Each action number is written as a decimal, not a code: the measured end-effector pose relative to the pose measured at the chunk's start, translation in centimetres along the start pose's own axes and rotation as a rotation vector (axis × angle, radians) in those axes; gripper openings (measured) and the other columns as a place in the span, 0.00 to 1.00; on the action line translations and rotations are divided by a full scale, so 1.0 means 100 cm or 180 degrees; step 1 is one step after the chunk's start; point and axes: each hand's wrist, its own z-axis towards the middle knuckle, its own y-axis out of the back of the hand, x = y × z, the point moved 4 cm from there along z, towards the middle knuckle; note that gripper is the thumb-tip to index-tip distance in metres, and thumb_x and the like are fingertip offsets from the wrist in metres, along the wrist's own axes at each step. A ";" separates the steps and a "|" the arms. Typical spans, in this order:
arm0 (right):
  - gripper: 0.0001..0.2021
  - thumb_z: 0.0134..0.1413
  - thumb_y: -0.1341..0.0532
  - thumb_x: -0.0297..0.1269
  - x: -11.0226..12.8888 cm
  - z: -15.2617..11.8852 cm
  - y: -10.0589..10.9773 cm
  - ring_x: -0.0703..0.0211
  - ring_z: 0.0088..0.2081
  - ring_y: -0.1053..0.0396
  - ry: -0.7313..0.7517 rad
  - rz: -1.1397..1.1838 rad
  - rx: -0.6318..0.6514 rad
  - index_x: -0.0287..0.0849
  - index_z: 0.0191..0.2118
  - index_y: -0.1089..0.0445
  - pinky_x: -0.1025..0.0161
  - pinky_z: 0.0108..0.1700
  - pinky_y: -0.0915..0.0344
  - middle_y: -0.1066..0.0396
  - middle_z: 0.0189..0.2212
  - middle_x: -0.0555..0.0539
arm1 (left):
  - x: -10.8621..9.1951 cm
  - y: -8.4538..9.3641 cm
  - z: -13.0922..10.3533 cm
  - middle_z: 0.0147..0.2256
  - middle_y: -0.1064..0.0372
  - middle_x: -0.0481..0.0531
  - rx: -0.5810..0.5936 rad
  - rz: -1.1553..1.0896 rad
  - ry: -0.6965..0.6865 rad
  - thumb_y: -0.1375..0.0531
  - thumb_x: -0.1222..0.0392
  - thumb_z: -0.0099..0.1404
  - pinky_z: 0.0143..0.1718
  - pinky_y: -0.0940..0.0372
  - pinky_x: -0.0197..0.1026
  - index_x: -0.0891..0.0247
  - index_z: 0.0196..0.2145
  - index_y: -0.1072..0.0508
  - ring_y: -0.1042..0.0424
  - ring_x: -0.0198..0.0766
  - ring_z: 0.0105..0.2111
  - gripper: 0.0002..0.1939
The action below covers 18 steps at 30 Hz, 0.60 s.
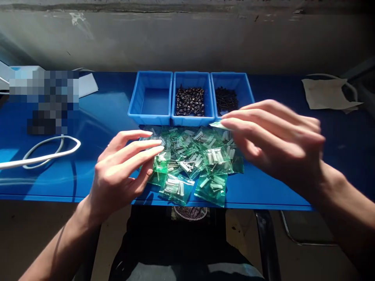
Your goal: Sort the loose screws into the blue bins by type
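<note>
Small green plastic bags [177, 189] lie in a loose pile along the front of the blue table, with screws and pale wall plugs showing through the film. At the pile's left side is my left hand [123, 168], its fingers stretched out and apart, nothing visible in them. My right hand [275, 140] is over the right side of the pile, in front of the right bin. Between its thumb and fingertips it pinches a small green plastic bag [218, 125]; only a pale, greenish corner shows, and the fingers hide the rest.
Three blue bins stand behind the pile: the left bin [150, 118] shows a bare bottom, the middle holds dark screws [190, 101], the right holds dark screws [225, 98]. A white cable [52, 156] loops at left; brown paper [325, 93] lies at right.
</note>
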 end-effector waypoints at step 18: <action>0.21 0.72 0.38 0.19 0.046 0.036 -0.047 0.50 0.45 0.17 0.0422 -0.0075 0.0198 0.37 0.65 0.21 0.56 0.37 0.18 0.13 0.47 0.41 | 0.013 0.005 0.064 0.51 0.15 0.57 -0.0013 0.0338 -0.0547 0.34 0.69 0.73 0.54 0.20 0.62 0.64 0.54 0.17 0.16 0.55 0.52 0.14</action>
